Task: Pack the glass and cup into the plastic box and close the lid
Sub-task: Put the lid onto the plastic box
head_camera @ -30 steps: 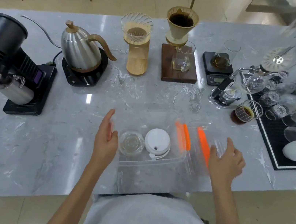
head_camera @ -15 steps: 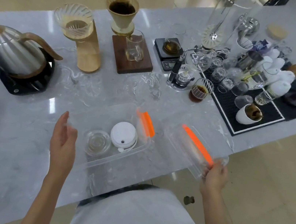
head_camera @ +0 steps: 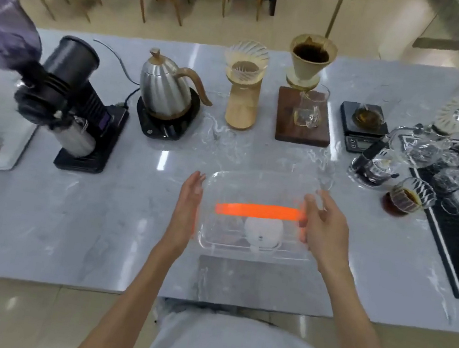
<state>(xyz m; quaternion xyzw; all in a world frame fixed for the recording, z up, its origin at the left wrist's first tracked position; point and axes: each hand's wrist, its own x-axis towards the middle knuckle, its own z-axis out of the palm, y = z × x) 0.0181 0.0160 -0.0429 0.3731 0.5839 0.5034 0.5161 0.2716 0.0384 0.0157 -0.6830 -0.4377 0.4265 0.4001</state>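
A clear plastic box (head_camera: 252,251) stands on the marble table near its front edge. Inside it, seen through the plastic, are a cup with a white lid (head_camera: 262,232) and, left of it, a blurred clear glass (head_camera: 224,228). The clear box lid (head_camera: 261,190), with an orange strip (head_camera: 258,211) across it, lies level just over the box. My left hand (head_camera: 187,209) is flat against the lid's left end. My right hand (head_camera: 321,226) grips its right end. Whether the lid rests on the box's rim I cannot tell.
Behind the box stand a steel kettle (head_camera: 166,92), a wooden dripper stand (head_camera: 242,98), a dripper on a dark wood base (head_camera: 303,119) and a scale (head_camera: 362,125). A black grinder (head_camera: 64,95) is at the left. A coffee glass (head_camera: 405,197) and a black mat (head_camera: 449,251) with glassware are at the right.
My right hand has carried the lid from the table's right edge to over the box. My left hand has come in against the lid's left end. The view has swung back left.
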